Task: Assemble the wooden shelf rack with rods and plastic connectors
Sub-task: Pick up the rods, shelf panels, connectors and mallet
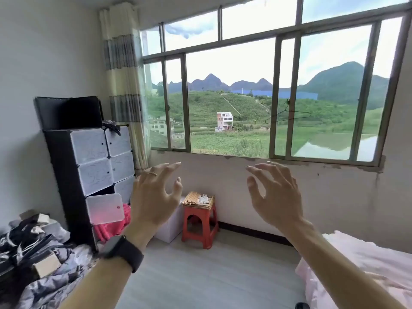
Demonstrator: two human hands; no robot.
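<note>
My left hand (156, 195) and right hand (275, 197) are raised, fingers spread, holding nothing. Beyond them, wooden rods (194, 198) and white plastic connectors (204, 199) lie atop the red stool (200, 228). Assembly not started; next I must approach the stool.

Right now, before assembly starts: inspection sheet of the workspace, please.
Surface: red stool on pale floor, below the window.
Job's things: wooden rods and white connectors piled on the stool; no assembled rack seen.
Clutter: clothes pile at left; white box beside the stool.
Hands: left hand and right hand raised, fingers spread, holding nothing.
Cables: nothing seen.
Surroundings: cube cabinet, one door ajar; wire hanger at the window; pink bed at right.
</note>
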